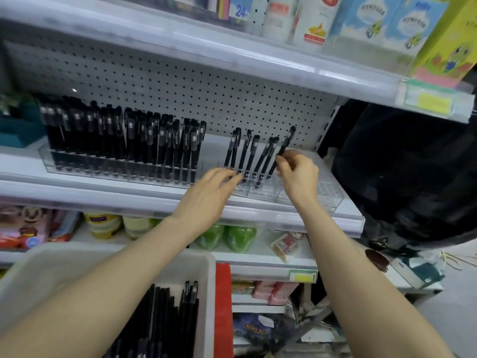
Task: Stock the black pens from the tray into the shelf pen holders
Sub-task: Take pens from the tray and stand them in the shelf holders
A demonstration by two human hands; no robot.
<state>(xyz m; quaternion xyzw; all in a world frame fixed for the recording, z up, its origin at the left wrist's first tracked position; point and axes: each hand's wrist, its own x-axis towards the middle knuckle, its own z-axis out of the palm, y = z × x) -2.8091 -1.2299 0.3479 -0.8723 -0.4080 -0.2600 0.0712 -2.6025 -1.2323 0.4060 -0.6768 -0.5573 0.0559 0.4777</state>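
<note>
The right hand (299, 174) pinches a black pen (286, 143) near its lower end, above the right part of the clear pen holder (309, 195). The pen's long axis leans, with the cap up and to the right and the tip down toward the holder. The left hand (209, 192), fingers straight and apart, has its fingertips at the holder's front, by the standing pens (247, 153). Below the holder, a white tray (209, 280) contains loose pens (165, 319) lying lengthwise.

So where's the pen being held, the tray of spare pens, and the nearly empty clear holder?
Held pen (287, 140), head view: upper barrel.
Tray (207, 306), head view: right wall.
Clear holder (327, 195), head view: empty compartment at its right end.
</note>
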